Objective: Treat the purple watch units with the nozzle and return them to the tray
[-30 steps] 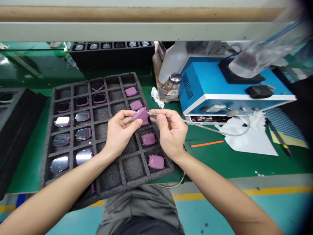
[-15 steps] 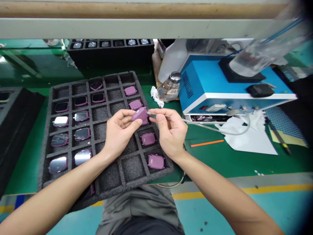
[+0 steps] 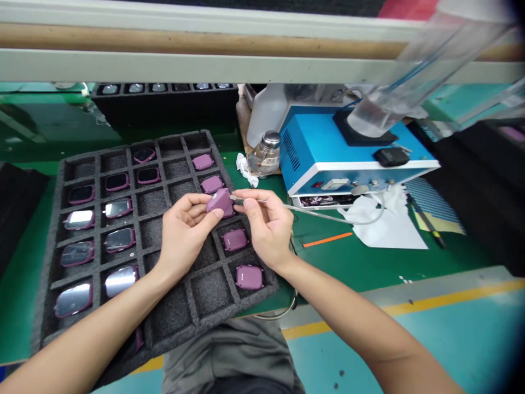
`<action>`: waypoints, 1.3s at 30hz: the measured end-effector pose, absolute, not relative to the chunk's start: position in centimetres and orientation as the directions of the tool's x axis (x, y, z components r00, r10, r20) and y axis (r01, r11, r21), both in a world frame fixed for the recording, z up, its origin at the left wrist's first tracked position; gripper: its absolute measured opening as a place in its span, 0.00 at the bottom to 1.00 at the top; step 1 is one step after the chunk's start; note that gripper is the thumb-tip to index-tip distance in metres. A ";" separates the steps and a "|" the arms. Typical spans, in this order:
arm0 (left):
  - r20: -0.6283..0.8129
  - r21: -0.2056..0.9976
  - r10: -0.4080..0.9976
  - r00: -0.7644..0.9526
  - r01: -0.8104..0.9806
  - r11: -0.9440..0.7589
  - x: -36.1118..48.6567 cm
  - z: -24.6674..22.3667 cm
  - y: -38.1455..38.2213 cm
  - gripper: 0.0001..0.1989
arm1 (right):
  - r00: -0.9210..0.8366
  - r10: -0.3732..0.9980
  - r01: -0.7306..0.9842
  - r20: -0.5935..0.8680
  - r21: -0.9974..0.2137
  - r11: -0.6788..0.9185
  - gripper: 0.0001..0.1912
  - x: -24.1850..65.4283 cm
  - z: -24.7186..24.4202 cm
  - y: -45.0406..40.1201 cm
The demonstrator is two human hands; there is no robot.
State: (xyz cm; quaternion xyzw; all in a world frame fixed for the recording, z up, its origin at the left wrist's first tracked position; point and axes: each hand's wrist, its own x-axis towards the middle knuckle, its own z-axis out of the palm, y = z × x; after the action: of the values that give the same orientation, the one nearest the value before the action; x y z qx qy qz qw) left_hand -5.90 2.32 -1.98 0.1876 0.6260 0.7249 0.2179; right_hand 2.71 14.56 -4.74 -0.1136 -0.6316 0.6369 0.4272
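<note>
Over the right part of a dark foam tray [image 3: 211, 295], my left hand [image 3: 186, 230] pinches a purple watch case [image 3: 219, 202] between thumb and fingers. My right hand [image 3: 266, 227] is closed round the tip end of a clear thin tube [image 3: 324, 213], whose tip meets the right side of the case. Other purple cases [image 3: 235, 239] lie in the tray's right column. Watches with dark or shiny screens [image 3: 118, 239] fill several compartments on the left. The tube runs right towards the blue machine [image 3: 328, 148].
A glass bottle with a metal cap [image 3: 266, 156] and crumpled tissue [image 3: 246, 171] stand behind the tray. An orange stick [image 3: 327, 239], white paper [image 3: 385, 227] and a pen [image 3: 426, 221] lie to the right. A shelf beam [image 3: 205, 65] crosses above.
The view has shifted, so the tray, bottle and machine appear further left and slightly lower. Both hands keep their hold, with the tube tip still at the case's edge.
</note>
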 end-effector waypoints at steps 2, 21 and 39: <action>-0.006 0.991 0.546 -0.838 -0.079 -0.111 -6.0 -2.0 2.3 0.16 | -0.613 0.682 -0.409 0.400 -0.899 0.160 0.08 2.7 -4.8 14.6; -0.006 0.990 0.557 -0.831 -0.085 -0.115 -5.9 -1.9 2.3 0.16 | -0.621 0.689 -0.386 0.374 -0.911 0.147 0.10 2.7 -4.9 14.6; -0.026 0.991 0.548 -0.836 -0.094 -0.097 -5.9 -1.7 2.3 0.17 | -0.630 0.692 -0.359 0.353 -0.922 0.144 0.11 2.6 -4.8 14.6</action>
State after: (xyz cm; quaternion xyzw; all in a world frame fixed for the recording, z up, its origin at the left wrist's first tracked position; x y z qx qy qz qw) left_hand -5.87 2.34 -1.68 0.1790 0.6337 0.7187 0.2232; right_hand 2.63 14.60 -4.80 -0.1308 -0.6356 0.6411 0.4096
